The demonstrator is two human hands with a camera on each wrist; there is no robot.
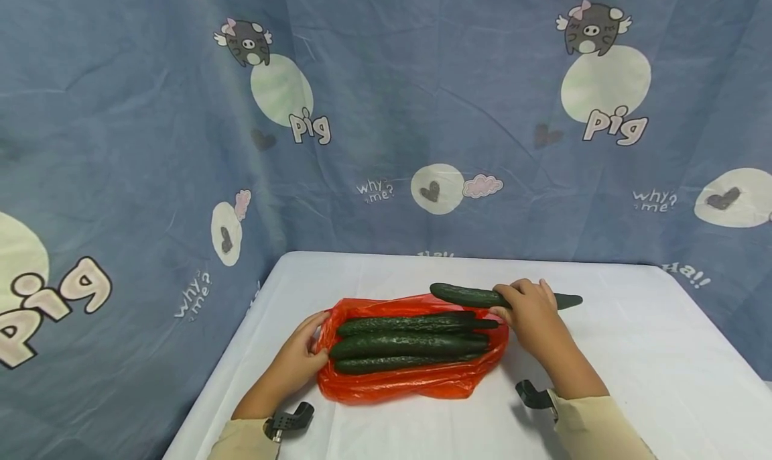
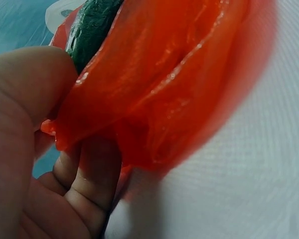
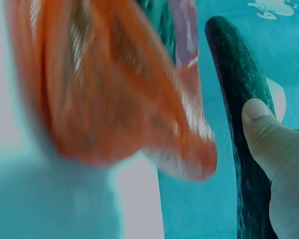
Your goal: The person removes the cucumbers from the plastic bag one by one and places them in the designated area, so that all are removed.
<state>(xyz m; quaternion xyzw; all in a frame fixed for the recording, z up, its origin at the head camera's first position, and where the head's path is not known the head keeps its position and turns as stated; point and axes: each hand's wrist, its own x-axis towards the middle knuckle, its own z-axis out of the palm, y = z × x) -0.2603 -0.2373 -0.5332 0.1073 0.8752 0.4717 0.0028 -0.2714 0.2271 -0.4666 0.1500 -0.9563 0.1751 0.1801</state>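
Between the thumb and curled fingers of the right hand [image 1: 531, 312], a single cucumber [image 1: 461, 294] is gripped around its middle, both ends left sticking out. By the left hand [image 1: 301, 353], the left edge of the red bag [image 1: 386, 393] is pinched between thumb and fingers.

The single cucumber is held up near the bag's far right rim, its right end extended beyond the bag; in the right wrist view, a gap is seen between the two. Weight is judged modest, body stiff; it could be snapped if bent hard. Grip is probably helped by the bumpy skin, though it may be slick if wet. The middle is judged the best place to be held. The bag is likely light, limp and slippery, best taken by the rim.

Looks: the single cucumber is long, slim, dark green, finely bumped, rounded at the left end, tapered at the right. At least three bagged cucumbers [image 1: 410, 345], similar in colour, are laid lengthwise side by side in the open, glossy, crumpled bag. The bag is set on the white desk [image 1: 639, 353], backed by a blue pig-print curtain [image 1: 374, 84].
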